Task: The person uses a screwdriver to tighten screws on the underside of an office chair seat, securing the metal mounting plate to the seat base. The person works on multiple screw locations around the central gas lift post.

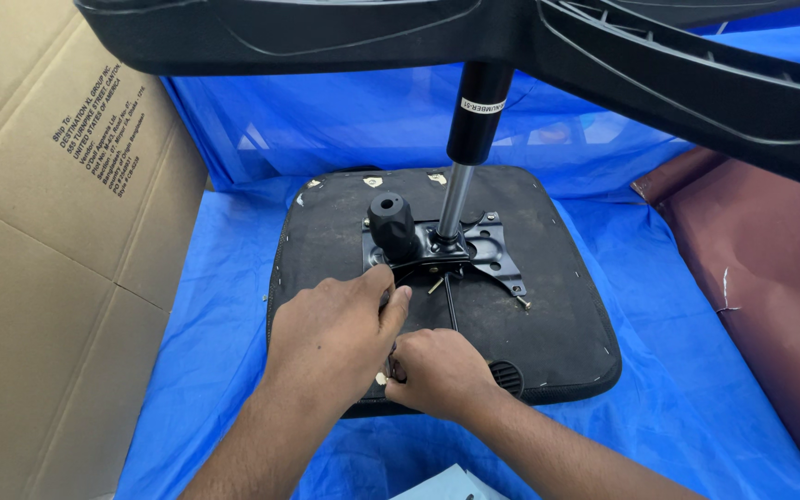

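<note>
Mid-assembly, my left hand (335,324) and right hand (437,370) pinched closed on a small fastener at the upturned seat pad's (557,315) near edge, below the mounting plate (474,250); next probably needed seating it squarely.

matt black fabric seat underside (548,306) — glossy blue plastic sheet (687,370), brown cardboard (48,278)

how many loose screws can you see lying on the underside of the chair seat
2: one screw off the mounting plate's right corner, one screw below its front edge. The hands may hide others.
</note>
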